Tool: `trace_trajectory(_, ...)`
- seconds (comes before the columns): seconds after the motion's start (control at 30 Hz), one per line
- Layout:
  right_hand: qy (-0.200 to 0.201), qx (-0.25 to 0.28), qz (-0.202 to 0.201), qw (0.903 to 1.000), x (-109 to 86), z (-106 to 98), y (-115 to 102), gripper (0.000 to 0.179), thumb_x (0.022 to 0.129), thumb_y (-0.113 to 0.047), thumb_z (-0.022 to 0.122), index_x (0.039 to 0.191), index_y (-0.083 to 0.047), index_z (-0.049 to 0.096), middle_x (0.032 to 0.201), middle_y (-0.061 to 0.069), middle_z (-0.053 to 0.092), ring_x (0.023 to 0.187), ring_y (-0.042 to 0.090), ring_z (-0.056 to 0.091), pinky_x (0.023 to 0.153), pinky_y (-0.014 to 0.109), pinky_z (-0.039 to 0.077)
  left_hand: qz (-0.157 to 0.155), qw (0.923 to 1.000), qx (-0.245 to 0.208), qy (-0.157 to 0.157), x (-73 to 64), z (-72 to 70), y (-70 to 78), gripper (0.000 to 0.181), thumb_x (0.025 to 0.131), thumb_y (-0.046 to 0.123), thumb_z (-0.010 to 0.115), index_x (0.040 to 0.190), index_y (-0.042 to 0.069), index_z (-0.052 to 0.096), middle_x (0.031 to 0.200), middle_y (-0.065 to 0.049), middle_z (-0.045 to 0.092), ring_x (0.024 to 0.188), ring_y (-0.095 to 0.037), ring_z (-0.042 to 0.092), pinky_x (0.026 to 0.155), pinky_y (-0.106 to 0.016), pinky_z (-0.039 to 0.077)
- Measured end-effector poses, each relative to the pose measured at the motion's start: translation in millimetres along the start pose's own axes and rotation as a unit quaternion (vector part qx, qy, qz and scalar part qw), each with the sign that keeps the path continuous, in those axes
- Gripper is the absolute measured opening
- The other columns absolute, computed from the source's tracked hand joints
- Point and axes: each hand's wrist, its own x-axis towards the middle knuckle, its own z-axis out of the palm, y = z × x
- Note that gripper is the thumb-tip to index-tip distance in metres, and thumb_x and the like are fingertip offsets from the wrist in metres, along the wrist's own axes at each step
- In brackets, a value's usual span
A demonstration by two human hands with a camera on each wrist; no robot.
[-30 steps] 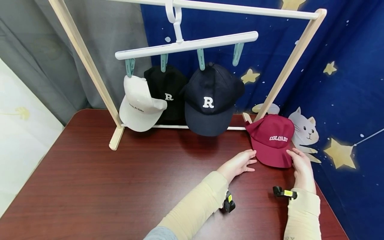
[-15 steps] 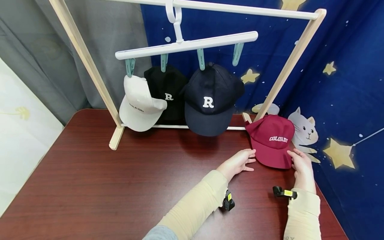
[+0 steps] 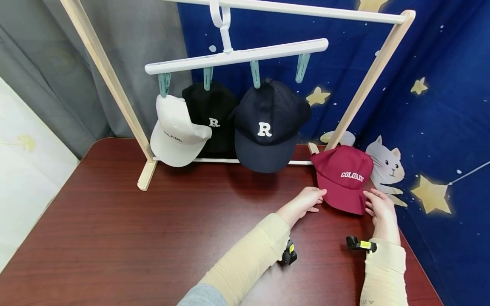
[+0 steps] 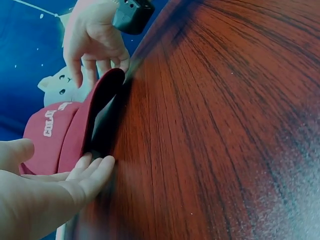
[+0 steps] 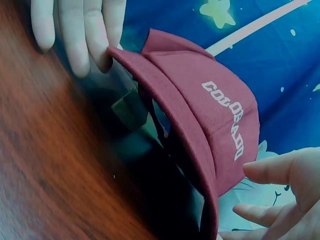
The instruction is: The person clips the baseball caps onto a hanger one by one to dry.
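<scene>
A dark red cap point(image 3: 342, 174) lettered COLORADO stands at the table's right, before the rack's right leg, brim facing me. At the brim's left edge is my left hand point(image 3: 304, 203). Its fingers point(image 4: 95, 172) reach out fairly straight along the brim's edge in the left wrist view, thumb apart beside the crown. My right hand point(image 3: 383, 212) is at the brim's other side, fingers loosely bent. In the right wrist view its thumb point(image 5: 265, 172) points at the crown, apart from the other fingers. Dark space shows under the brim in both wrist views.
A wooden rack point(image 3: 367, 85) carries a white hanger point(image 3: 245, 55) with teal clips. From it hang a white cap point(image 3: 178, 134), a black cap point(image 3: 214, 110) and a navy cap point(image 3: 268, 127). The rightmost clip point(image 3: 302, 68) holds nothing. A starry blue curtain point(image 3: 451, 127) borders the table's right.
The red cap has shifted slightly left. My left hand's thumb and fingers have drawn together at the brim's edge, while my right hand's fingers have bent slightly more.
</scene>
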Motion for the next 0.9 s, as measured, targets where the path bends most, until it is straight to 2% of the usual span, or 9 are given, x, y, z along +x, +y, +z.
trace_trajectory(0.07, -0.003, 0.004, -0.002, 1.0000, -0.7, 1.0, -0.6, 0.069, 0.093, -0.025, 0.060, 0.151, -0.009, 0.027, 0.105, -0.008, 0.050, 0.081, 0.002, 0.051, 0.064, 0.016, 0.050, 0.004, 0.9998, 0.018, 0.013, -0.8, 1.6, 1.0, 0.028, 0.096, 0.018, 0.057, 0.115, -0.003, 0.058, 0.100, -0.017, 0.062, 0.108, -0.032, 0.058, 0.087, -0.049, 0.049)
trace_trajectory(0.17, -0.007, 0.001, -0.005, 1.0000, -0.8, 1.0, -0.4, 0.068, 0.093, -0.026, 0.060, 0.151, -0.008, 0.027, 0.087, -0.017, 0.052, 0.081, 0.003, 0.052, 0.063, 0.016, 0.049, 0.012, 0.9992, 0.029, 0.024, -1.5, 2.8, 1.6, 0.024, 0.096, 0.017, 0.058, 0.110, -0.002, 0.059, 0.097, -0.017, 0.063, 0.105, -0.031, 0.060, 0.086, -0.047, 0.050)
trace_trajectory(0.3, -0.014, -0.023, -0.008, 0.9996, 0.7, -0.6, 1.5, 0.068, 0.094, -0.028, 0.059, 0.151, -0.006, 0.027, 0.075, -0.021, 0.053, 0.087, 0.006, 0.051, 0.065, 0.017, 0.048, 0.023, 0.9985, 0.040, 0.029, -0.8, 2.4, 0.9, 0.023, 0.096, 0.015, 0.058, 0.111, -0.003, 0.061, 0.093, -0.017, 0.066, 0.101, -0.030, 0.063, 0.085, -0.045, 0.051)
trace_trajectory(0.47, -0.023, -0.052, -0.008, 0.9983, 2.3, -2.4, 4.0, 0.070, 0.094, -0.031, 0.057, 0.150, -0.004, 0.026, 0.075, -0.022, 0.052, 0.087, 0.006, 0.049, 0.067, 0.019, 0.046, 0.035, 0.9971, 0.059, 0.034, -0.1, 0.9, 0.2, 0.026, 0.096, 0.014, 0.058, 0.114, -0.004, 0.062, 0.088, -0.014, 0.068, 0.096, -0.029, 0.066, 0.084, -0.042, 0.051)
trace_trajectory(0.6, -0.028, -0.061, -0.007, 0.9977, 2.8, -2.9, 4.5, 0.071, 0.094, -0.033, 0.056, 0.150, -0.002, 0.024, 0.076, -0.020, 0.051, 0.083, 0.004, 0.048, 0.067, 0.019, 0.045, 0.049, 0.9949, 0.080, 0.036, -0.3, 0.1, 0.2, 0.021, 0.095, 0.014, 0.059, 0.105, -0.003, 0.066, 0.085, -0.012, 0.069, 0.091, -0.029, 0.067, 0.076, -0.036, 0.052)
trace_trajectory(0.73, -0.018, -0.060, -0.003, 0.9980, 2.2, -1.7, 4.2, 0.071, 0.093, -0.033, 0.059, 0.149, -0.001, 0.027, 0.079, -0.019, 0.050, 0.081, 0.003, 0.047, 0.066, 0.019, 0.045, 0.078, 0.9897, 0.115, 0.036, -0.8, -0.7, 0.6, 0.017, 0.093, 0.012, 0.061, 0.095, -0.003, 0.069, 0.082, -0.013, 0.070, 0.084, -0.027, 0.068, 0.058, -0.024, 0.046)
trace_trajectory(0.9, -0.013, -0.057, 0.001, 0.9983, -0.5, -1.3, 3.3, 0.074, 0.092, -0.030, 0.062, 0.150, -0.001, 0.026, 0.090, -0.015, 0.049, 0.077, 0.000, 0.049, 0.067, 0.017, 0.044, 0.120, 0.9837, 0.125, 0.047, 1.1, -0.3, 0.5, 0.014, 0.090, 0.006, 0.064, 0.088, -0.006, 0.071, 0.074, -0.013, 0.069, 0.075, -0.027, 0.070, 0.060, -0.019, 0.050)
